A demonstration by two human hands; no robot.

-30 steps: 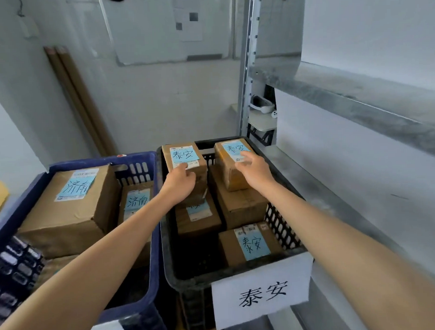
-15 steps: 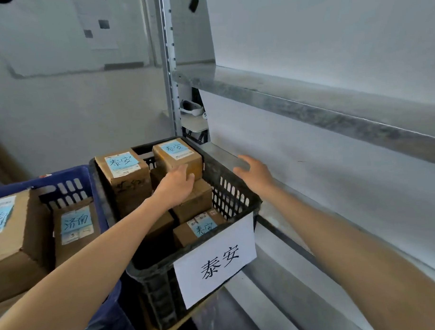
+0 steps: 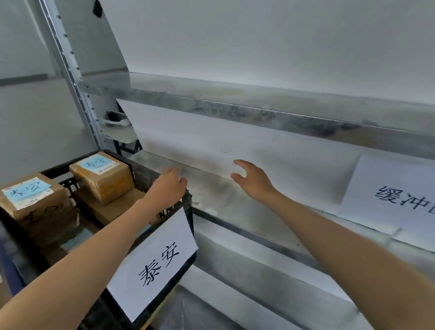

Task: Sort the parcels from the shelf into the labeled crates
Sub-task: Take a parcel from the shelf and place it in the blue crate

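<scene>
- Parcels sit in the black crate [image 3: 56,169] at the lower left of the frame; none is on the visible part of the shelf and neither hand has one.
- Two brown cardboard parcels lie on top of the stack. One [image 3: 30,197] is at the left edge and the other [image 3: 102,178] is farther back and to its right.
- Each carries a pale blue label handwritten 泰安. More brown boxes lie beneath them, partly in shadow.
- A white paper sign [image 3: 155,263] reading 泰安 hangs tilted on the crate's front wall, in the lower middle of the frame.
- The left hand [image 3: 169,188] reaches across the crate's right rim near the frame's centre. It is seen from the back with its fingers loosely forward and nothing in it, though the fingertips are blurred.
- The right hand [image 3: 252,179] is just right of centre over the grey metal shelf surface [image 3: 212,199]. Its fingers are spread, the thumb is apart and the palm faces down, holding nothing. Whether it touches the shelf cannot be told.
- The two hands are near each other but apart.
- A white sheet [image 3: 397,203] with large black characters 缓冲区 lies on the shelf at the right edge.
- The upper shelf's worn metal edge [image 3: 259,114] runs across the middle, and a perforated upright post [image 3: 70,78] stands at the upper left.
</scene>
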